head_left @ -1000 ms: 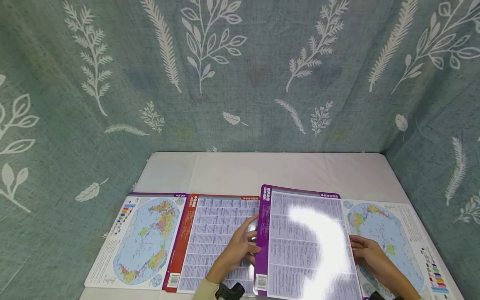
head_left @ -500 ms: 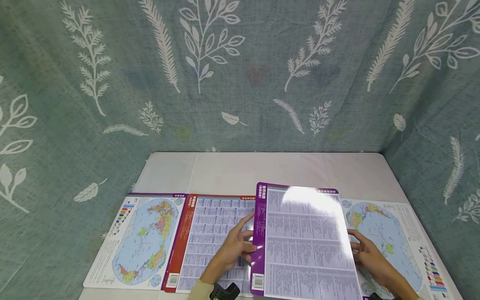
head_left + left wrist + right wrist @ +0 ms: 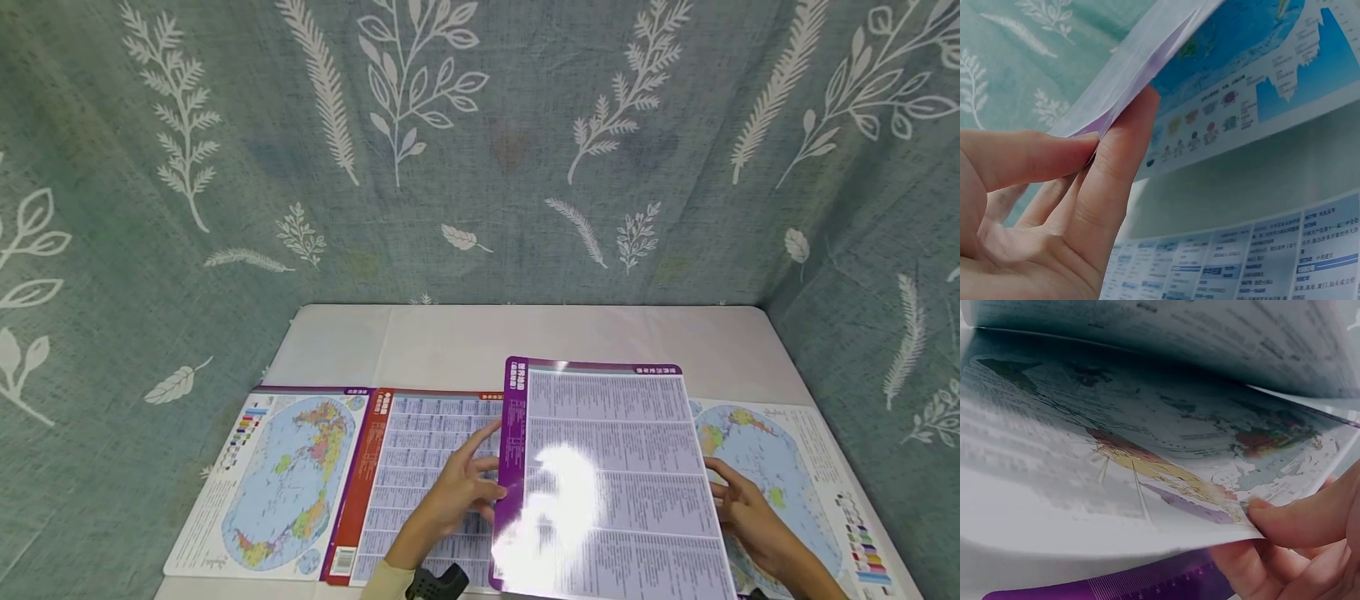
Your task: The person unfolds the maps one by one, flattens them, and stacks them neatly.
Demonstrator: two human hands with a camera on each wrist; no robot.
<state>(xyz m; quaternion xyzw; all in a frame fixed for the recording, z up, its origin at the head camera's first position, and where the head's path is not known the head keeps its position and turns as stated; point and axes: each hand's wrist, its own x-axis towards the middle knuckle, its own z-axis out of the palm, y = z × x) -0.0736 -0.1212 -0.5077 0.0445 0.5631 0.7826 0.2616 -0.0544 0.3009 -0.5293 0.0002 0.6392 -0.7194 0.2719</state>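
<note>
A purple-bordered folded map [image 3: 615, 417] with printed text on its upper face is held up over the table's near middle. The left hand [image 3: 457, 487] pinches its left edge between thumb and fingers; in the left wrist view layered sheets [image 3: 1129, 81] are caught there, and a blue map panel shows beneath. On the other side, the right hand [image 3: 757, 521] pinches an edge of the folded map. Its sheets stand bowed apart in the right wrist view, with a coloured map panel [image 3: 1166, 481] between them.
A red-bordered text chart [image 3: 420, 475] lies partly under the raised map. World maps lie flat at the left [image 3: 285, 483] and at the right [image 3: 810, 467]. Behind is the white table [image 3: 525, 337], backed by a green leaf-print cloth [image 3: 517, 208].
The purple-bordered map has risen a little and shifted slightly left at its left edge, along with the left hand. The glare on it has moved. Both hands keep their grip.
</note>
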